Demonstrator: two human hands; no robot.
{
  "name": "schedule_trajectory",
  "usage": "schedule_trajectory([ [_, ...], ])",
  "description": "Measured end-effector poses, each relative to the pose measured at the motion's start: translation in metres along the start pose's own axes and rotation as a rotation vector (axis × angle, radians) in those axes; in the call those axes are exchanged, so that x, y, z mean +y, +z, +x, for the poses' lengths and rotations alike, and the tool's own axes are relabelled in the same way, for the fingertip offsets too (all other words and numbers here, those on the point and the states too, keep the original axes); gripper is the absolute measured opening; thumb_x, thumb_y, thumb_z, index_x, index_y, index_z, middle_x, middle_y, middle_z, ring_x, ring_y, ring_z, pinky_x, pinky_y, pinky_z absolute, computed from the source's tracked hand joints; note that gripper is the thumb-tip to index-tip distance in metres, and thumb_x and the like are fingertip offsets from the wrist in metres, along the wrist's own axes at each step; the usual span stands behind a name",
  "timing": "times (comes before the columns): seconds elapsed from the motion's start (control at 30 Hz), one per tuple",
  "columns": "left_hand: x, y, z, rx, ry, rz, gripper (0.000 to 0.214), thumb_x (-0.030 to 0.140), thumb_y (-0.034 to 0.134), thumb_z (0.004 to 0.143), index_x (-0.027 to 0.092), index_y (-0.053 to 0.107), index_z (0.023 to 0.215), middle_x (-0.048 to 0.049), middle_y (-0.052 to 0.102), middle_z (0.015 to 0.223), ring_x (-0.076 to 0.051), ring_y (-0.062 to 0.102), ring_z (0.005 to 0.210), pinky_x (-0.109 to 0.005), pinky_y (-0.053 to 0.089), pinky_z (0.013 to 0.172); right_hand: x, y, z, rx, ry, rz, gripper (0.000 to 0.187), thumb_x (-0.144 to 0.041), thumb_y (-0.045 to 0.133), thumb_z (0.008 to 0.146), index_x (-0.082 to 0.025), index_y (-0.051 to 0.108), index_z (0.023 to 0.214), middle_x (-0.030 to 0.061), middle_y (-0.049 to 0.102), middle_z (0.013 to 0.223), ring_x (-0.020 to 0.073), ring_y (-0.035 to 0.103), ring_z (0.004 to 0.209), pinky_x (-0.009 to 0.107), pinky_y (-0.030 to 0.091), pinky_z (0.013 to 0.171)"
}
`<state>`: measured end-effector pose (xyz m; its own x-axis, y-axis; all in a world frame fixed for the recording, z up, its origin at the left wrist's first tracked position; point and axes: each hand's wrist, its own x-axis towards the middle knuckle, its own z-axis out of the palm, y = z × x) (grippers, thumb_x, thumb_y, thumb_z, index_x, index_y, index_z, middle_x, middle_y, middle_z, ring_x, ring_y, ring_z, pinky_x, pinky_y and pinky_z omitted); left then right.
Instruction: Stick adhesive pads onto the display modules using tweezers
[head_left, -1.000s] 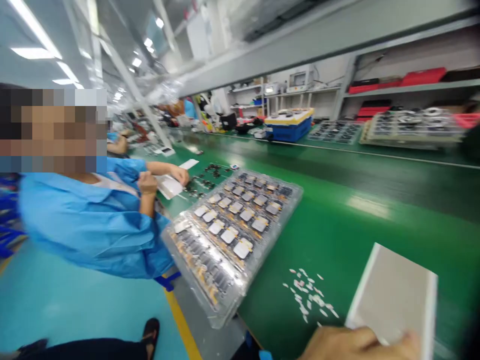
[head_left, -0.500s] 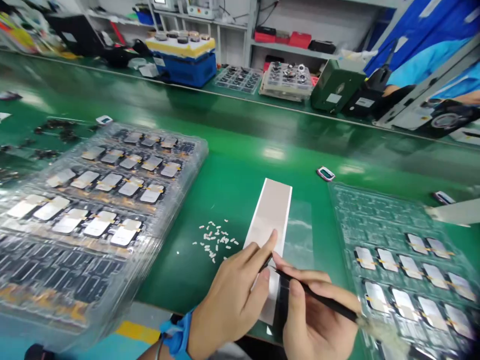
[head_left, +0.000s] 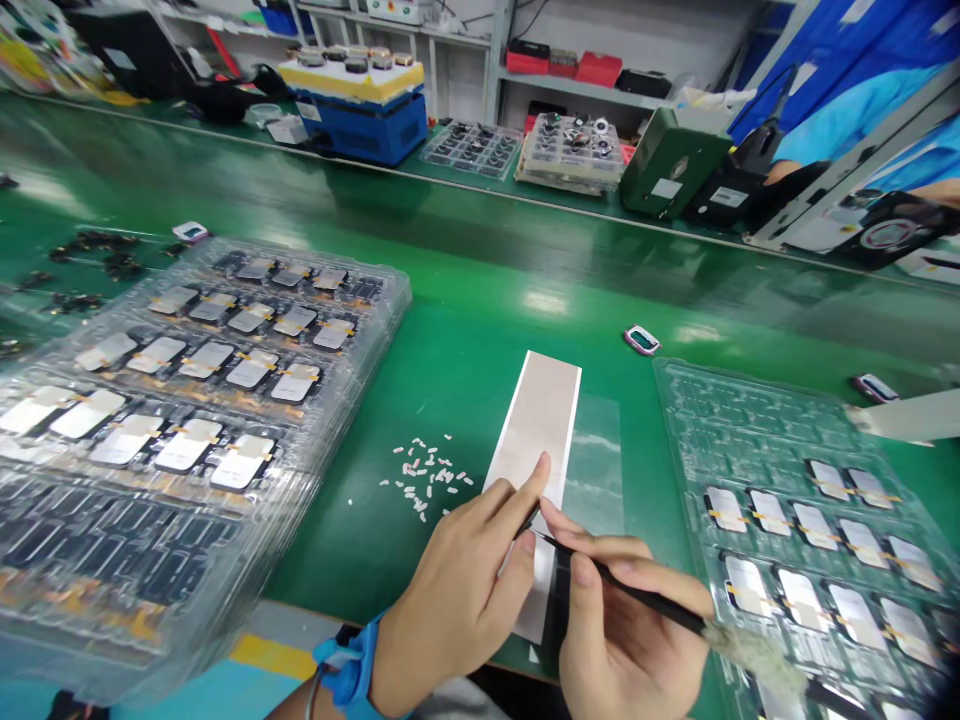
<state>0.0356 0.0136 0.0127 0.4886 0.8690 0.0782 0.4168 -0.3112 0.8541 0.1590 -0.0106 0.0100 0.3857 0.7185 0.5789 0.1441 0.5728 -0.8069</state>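
Observation:
My left hand (head_left: 465,585) lies over the near end of a long pale strip sheet (head_left: 536,430), with thumb and forefinger pinched at its edge; what they pinch is too small to make out. A blue band circles that wrist. My right hand (head_left: 626,630) is closed on black tweezers (head_left: 622,590), whose tip meets the left fingertips over the strip. Small white peeled bits (head_left: 427,472) lie scattered on the green belt just left of the strip.
A stack of clear trays (head_left: 82,560) holding silvery parts fills the left. Another clear tray (head_left: 757,425), partly filled, lies on the right. A small pink-rimmed part (head_left: 642,340) rests beyond the strip. A blue box (head_left: 360,95), more trays and a green machine (head_left: 667,170) line the far side.
A second ago the view faced left toward a co-worker in blue; it has swung right onto my hands. Since half a second ago the hands have barely shifted.

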Motion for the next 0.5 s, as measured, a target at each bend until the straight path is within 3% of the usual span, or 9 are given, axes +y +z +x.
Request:
schedule_trajectory([
  [0.2, -0.0012, 0.0001, -0.0009, 0.0, 0.011, 0.017, 0.059, 0.024, 0.028, 0.103, 0.035, 0.012, 0.159, -0.0057, 0.06, 0.109, -0.023, 0.061, 0.096, -0.039, 0.052, 0.085, -0.0009, 0.0003, 0.0017, 0.026, -0.017, -0.039, 0.034, 0.01, 0.053, 0.082, -0.017, 0.052, 0.101, 0.0041, 0.071, 0.089, 0.0185, 0.074, 0.084, 0.036, 0.067, 0.078],
  [0.5, -0.0014, -0.0001, -0.0025, -0.001, 0.007, 0.032, 0.059, 0.025, 0.027, 0.104, 0.037, 0.009, 0.159, -0.0056, 0.06, 0.109, -0.023, 0.061, 0.096, -0.039, 0.053, 0.085, -0.0006, 0.0027, 0.0019, 0.034, -0.018, -0.035, 0.034, 0.012, 0.054, 0.08, -0.016, 0.052, 0.099, 0.004, 0.072, 0.088, 0.0187, 0.075, 0.086, 0.033, 0.066, 0.081],
])
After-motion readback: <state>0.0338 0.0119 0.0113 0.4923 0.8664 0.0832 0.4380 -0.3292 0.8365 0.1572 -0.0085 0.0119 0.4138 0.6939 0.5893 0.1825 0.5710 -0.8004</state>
